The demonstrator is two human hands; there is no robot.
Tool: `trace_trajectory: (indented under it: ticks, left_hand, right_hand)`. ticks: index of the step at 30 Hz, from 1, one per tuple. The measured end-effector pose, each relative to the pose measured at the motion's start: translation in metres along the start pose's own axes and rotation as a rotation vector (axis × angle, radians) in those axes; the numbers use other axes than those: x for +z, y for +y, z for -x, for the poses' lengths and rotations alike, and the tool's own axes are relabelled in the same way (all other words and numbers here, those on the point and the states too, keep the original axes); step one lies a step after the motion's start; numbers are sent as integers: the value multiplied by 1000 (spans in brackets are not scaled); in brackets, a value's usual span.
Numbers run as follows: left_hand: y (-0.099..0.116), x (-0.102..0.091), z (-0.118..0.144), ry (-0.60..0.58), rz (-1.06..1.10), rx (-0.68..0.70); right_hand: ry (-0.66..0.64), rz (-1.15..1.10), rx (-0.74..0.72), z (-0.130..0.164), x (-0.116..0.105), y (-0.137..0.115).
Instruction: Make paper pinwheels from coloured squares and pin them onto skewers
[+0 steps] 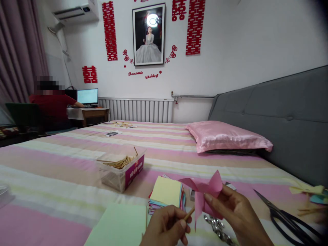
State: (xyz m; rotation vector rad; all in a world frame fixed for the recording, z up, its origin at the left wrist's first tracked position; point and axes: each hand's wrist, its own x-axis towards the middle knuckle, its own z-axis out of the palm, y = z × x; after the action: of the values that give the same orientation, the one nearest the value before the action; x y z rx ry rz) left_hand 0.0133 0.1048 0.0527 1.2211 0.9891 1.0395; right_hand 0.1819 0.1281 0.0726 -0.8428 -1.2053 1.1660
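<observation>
Between my hands is a pink paper pinwheel point(205, 188) with its blades folded toward the middle. My right hand point(234, 210) pinches it, thumb on the centre and fingers behind. In my left hand point(169, 223) a thin wooden stick point(189, 214) is gripped, its tip pointing at the pinwheel; whether they touch I cannot tell. Just beyond lies a stack of coloured paper squares point(166, 191), yellow on top. Pale green sheets point(121, 223) rest left of my left hand. A silvery beaded chain point(217, 227) lies under my right wrist.
A clear plastic box point(118, 177) holds several wooden sticks. Black scissors point(284, 218) lie at right, blades pointing away, near finished paper pinwheels point(307, 189). A pink pillow point(228, 136) leans near the grey headboard point(276, 102). A person in red point(52, 107) sits at a desk.
</observation>
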Motion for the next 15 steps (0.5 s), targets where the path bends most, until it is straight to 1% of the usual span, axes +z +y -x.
trace_trajectory:
  ticks: [4, 9, 13, 15]
  left_hand:
    - [-6, -1, -3, 0, 27, 49]
    - [-12, -1, -7, 7, 41, 65]
    - [-10, 0, -7, 37, 51, 45]
    - [-7, 1, -6, 63, 65, 34]
  right_hand:
    - [6, 8, 18, 1, -1, 0]
    - [-4, 12, 31, -1, -4, 6]
    - [-25, 5, 43, -2, -5, 4]
    - [16, 14, 33, -2, -6, 0]
